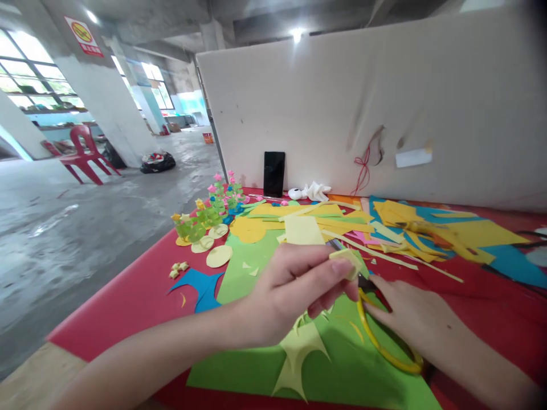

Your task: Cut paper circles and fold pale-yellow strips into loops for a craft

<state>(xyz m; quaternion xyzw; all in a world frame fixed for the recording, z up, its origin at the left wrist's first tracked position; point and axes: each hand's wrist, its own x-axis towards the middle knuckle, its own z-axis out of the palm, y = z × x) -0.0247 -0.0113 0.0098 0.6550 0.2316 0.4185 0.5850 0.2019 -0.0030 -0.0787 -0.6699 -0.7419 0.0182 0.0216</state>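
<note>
Pinching a small pale yellow paper piece [354,263] between thumb and fingers, the left hand [294,279] is holding it above the green sheet [252,367], probably so that the edge is staying clear for the blades. Taking that piece as the clock centre, the right hand [404,302] is lying at 4 o'clock, its fingers closing around the yellow handles of the scissors [374,339]; the blades are passing behind the pinched piece, so whether they are touching paper or how far they are parted, I cannot tell. The green sheet is spreading below both hands, perhaps serving as a mat over the red surface [128,319]. At 7 o'clock a pale yellow offcut [297,353] with concave edges is lying on it; those curves are suggesting that rounds were cut from it. Between 10 and 11 a pale yellow square [304,228] is lying beyond the left hand, apparently within easy reach. Pale discs [219,256] and tiny folded stars [178,270] are sitting near 9 o'clock, with a blue offcut [203,287] just below that bearing, seemingly away from the cutting zone. At 10 o'clock decorated green posts [222,196] are standing grouped, likely to avoid knocks. At 11 a black phone-like slab [274,173] is leaning upright against the pale panel [325,114], which is evidently supporting it.
</note>
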